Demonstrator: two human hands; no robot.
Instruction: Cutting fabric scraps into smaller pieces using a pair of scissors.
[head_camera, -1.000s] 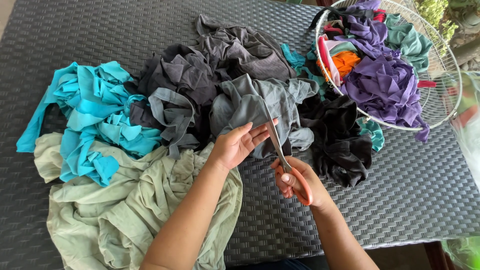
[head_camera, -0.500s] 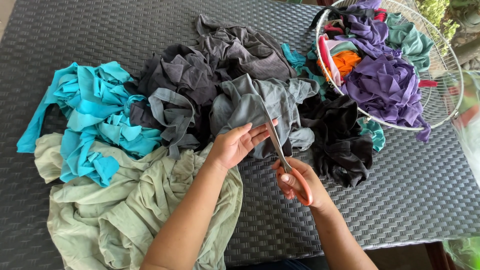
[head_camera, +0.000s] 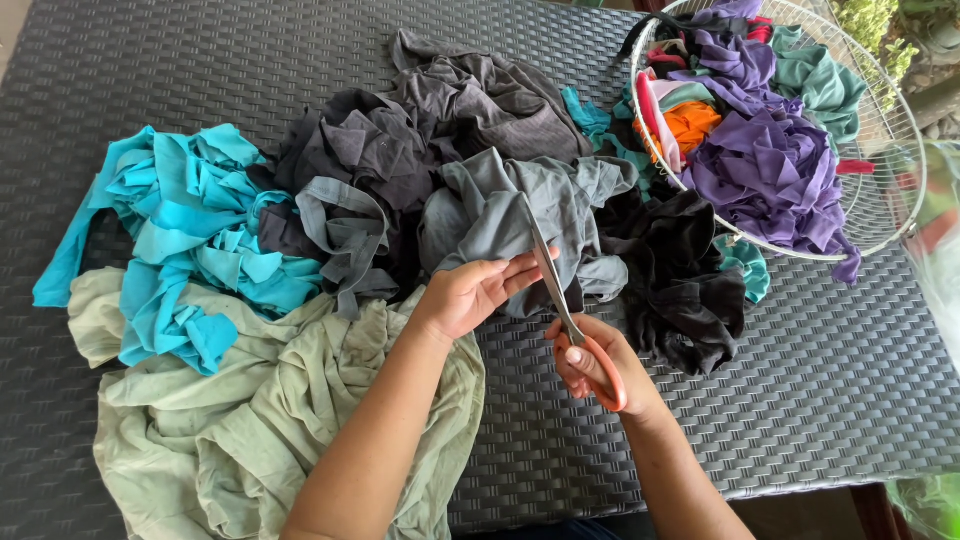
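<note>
My right hand (head_camera: 597, 362) grips orange-handled scissors (head_camera: 566, 315) whose blades point up and away into a grey cloth (head_camera: 520, 215) at the middle of the table. My left hand (head_camera: 478, 292) pinches the near edge of that grey cloth just left of the blades, with its fingertips close to the metal. The blades look nearly closed along the fabric.
Piles of cloth cover the dark woven table (head_camera: 820, 400): turquoise strips (head_camera: 190, 235) at the left, pale green fabric (head_camera: 250, 410) at the near left, dark grey pieces (head_camera: 420, 120) behind, black cloth (head_camera: 690, 270) at the right. A white wire basket (head_camera: 900, 140) at the far right holds purple, orange and green scraps.
</note>
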